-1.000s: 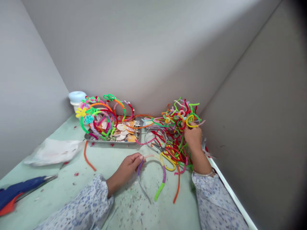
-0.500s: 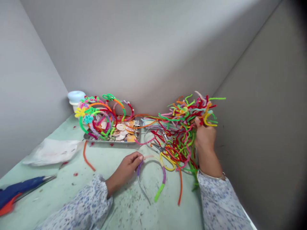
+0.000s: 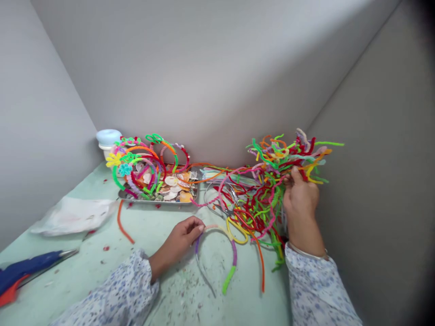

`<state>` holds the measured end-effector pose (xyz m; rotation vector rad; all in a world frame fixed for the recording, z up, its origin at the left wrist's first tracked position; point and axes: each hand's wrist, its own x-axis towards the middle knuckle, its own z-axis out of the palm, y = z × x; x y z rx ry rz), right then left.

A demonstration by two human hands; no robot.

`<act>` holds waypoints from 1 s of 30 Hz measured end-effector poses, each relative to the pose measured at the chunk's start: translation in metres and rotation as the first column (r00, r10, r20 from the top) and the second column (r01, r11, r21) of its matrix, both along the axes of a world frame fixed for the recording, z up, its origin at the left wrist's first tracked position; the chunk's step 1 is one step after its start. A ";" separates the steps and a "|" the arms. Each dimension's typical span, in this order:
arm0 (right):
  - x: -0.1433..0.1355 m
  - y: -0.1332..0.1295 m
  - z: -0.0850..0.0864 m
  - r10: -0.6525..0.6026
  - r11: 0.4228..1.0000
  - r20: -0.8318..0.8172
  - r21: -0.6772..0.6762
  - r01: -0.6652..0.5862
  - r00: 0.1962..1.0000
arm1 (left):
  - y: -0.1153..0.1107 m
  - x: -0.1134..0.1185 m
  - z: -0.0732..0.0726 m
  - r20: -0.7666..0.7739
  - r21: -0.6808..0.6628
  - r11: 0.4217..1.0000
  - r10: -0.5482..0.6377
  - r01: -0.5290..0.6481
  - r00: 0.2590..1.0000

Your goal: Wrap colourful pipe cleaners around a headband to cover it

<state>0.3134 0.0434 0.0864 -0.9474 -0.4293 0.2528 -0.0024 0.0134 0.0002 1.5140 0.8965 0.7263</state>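
My left hand pinches the top left of a headband, partly wrapped in purple, peach, yellow and green fuzzy stems, with one leg bare metal. At the right, my right hand is closed around a large tangled bunch of coloured pipe cleaners, lifted above the table. More pipe cleaners hang below the hand and lie on the table. Yellow-handled scissors rest just behind the headband, partly under red and orange stems.
A metal tray of shells stands at the back with decorated headbands on it. Behind is a blue-lidded jar. A plastic bag, a blue glue gun and an orange stem lie at left. Grey walls enclose the table.
My right hand has moved right with the bunch, drawing stems along; a pink strand now arches beside the scissors. My left hand stays on the headband, almost unmoved.
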 end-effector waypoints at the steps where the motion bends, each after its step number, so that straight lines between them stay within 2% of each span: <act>1: 0.001 -0.001 0.001 0.002 1.000 -0.008 0.001 -0.002 1.000 | 0.000 0.000 0.000 -0.002 -0.001 1.000 -0.001 0.001 1.000; 8: 0.007 -0.007 0.009 0.060 0.998 -0.103 0.039 -0.056 0.993 | -0.001 -0.001 0.000 -0.001 -0.005 1.000 -0.005 0.005 1.000; 15: 0.008 -0.008 0.010 0.034 0.998 -0.203 0.057 -0.023 0.979 | 0.002 0.000 -0.002 0.018 -0.011 1.000 0.003 -0.002 1.000; 26: 0.013 -0.007 0.002 0.020 0.999 -0.120 0.043 -0.015 0.993 | 0.000 0.001 -0.001 0.027 -0.018 1.000 0.007 -0.007 1.000; 30: 0.010 -0.005 0.003 -0.015 0.999 -0.022 -0.052 0.014 1.000 | -0.002 0.002 0.003 0.034 -0.032 0.999 0.004 -0.003 0.999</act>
